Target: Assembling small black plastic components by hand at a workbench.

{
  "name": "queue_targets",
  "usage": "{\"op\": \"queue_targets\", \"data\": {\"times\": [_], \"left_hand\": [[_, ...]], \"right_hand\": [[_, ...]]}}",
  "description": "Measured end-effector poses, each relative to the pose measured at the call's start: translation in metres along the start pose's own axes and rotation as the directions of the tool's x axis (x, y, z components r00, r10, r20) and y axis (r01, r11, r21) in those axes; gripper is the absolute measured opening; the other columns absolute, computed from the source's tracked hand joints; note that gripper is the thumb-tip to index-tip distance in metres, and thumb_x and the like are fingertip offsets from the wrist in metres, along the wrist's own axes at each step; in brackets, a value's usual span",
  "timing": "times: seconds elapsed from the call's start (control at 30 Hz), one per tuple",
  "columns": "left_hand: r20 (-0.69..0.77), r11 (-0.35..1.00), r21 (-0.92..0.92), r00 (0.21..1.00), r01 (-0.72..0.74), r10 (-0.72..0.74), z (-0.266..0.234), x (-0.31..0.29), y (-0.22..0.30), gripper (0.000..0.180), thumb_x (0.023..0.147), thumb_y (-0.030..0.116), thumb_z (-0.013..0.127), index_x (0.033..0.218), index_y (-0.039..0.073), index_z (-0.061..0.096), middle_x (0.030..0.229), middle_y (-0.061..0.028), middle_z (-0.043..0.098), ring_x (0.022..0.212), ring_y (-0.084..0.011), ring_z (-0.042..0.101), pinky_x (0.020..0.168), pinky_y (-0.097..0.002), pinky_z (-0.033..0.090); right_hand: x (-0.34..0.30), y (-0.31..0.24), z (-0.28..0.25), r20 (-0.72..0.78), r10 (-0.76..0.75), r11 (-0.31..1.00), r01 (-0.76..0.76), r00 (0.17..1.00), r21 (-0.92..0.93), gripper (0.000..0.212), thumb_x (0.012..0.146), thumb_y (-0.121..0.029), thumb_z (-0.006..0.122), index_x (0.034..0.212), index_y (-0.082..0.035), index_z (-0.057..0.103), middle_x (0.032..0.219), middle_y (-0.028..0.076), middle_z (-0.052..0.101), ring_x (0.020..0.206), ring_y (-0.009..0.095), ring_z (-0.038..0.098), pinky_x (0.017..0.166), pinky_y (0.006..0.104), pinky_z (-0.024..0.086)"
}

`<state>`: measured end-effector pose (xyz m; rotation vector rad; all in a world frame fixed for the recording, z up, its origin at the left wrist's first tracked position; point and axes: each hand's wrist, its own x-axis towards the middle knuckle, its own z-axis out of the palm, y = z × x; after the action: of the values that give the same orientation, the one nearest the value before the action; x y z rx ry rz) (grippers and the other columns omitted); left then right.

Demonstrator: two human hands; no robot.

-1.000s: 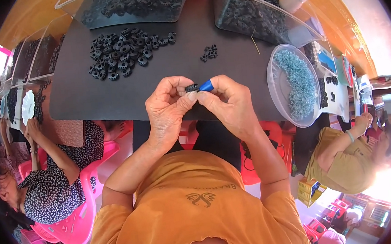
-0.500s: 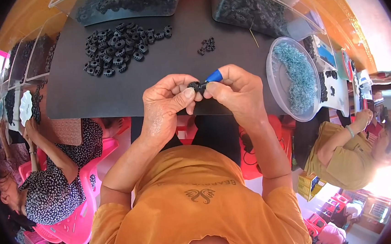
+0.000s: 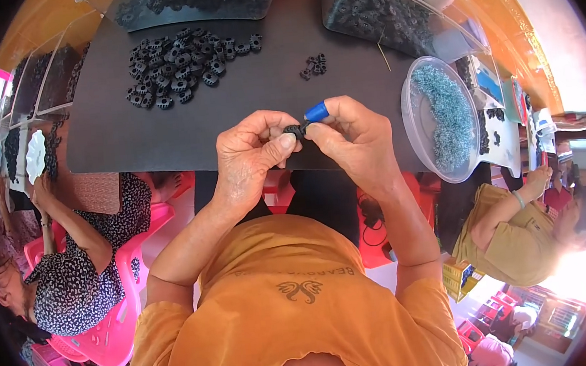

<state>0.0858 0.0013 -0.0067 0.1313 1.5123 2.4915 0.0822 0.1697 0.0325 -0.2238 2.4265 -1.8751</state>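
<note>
Between my two hands, just above the near edge of the dark table [image 3: 180, 147], is a small black plastic piece [image 3: 294, 130]. My left hand [image 3: 253, 152] pinches it between thumb and fingers. From the other side my right hand [image 3: 351, 134] closes thumb and forefinger on the piece's right end; a blue cap [image 3: 316, 112] covers that forefinger's tip. Whether a second small part sits in the right pinch is hidden by the fingers. Farther off lies a heap of similar black pieces [image 3: 177, 65], and a few smaller black parts [image 3: 313, 66] lie right of it.
At the right stands a round clear tub [image 3: 408, 115] of pale blue, thin pieces. Clear bins of black parts [image 3: 377, 21] line the back. A thin yellowish stick [image 3: 384, 55] leans by one. Co-workers sit on both sides, one on a pink chair [image 3: 133, 292].
My right forefinger with its blue cap has tipped more upright and shifted slightly left. Both hands stay together at the black piece.
</note>
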Motion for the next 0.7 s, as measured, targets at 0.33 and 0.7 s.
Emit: {"op": "queue_targets", "data": {"times": [0.33, 0.7], "left_hand": [[-0.023, 1.0, 0.019, 1.0, -0.005, 0.006, -0.0024, -0.0013, -0.0022, 0.02, 0.084, 0.009, 0.068, 0.098, -0.004, 0.062, 0.08, -0.0061, 0.064, 0.065, -0.0082, 0.054, 0.058, -0.0202, 0.044], [-0.022, 0.995, 0.013, 0.995, -0.099, 0.099, -0.0011, -0.0045, -0.0083, 0.022, 0.084, 0.01, 0.069, 0.1, -0.003, 0.063, 0.079, -0.0048, 0.065, 0.067, -0.0065, 0.054, 0.058, -0.0189, 0.044]], "right_hand": [[0.0007, 0.0043, 0.0042, -0.011, -0.051, 0.999, 0.051, 0.999, -0.001, 0.013, 0.078, 0.002, 0.065, 0.091, 0.001, 0.06, 0.078, 0.005, 0.059, 0.067, 0.005, 0.055, 0.057, 0.0216, 0.045], [0.0017, 0.0041, 0.0037, -0.003, -0.303, 0.909, 0.288, 0.953, -0.302, 0.011, 0.076, 0.002, 0.064, 0.085, -0.001, 0.06, 0.071, 0.003, 0.055, 0.063, 0.009, 0.05, 0.055, 0.0245, 0.042]]}}
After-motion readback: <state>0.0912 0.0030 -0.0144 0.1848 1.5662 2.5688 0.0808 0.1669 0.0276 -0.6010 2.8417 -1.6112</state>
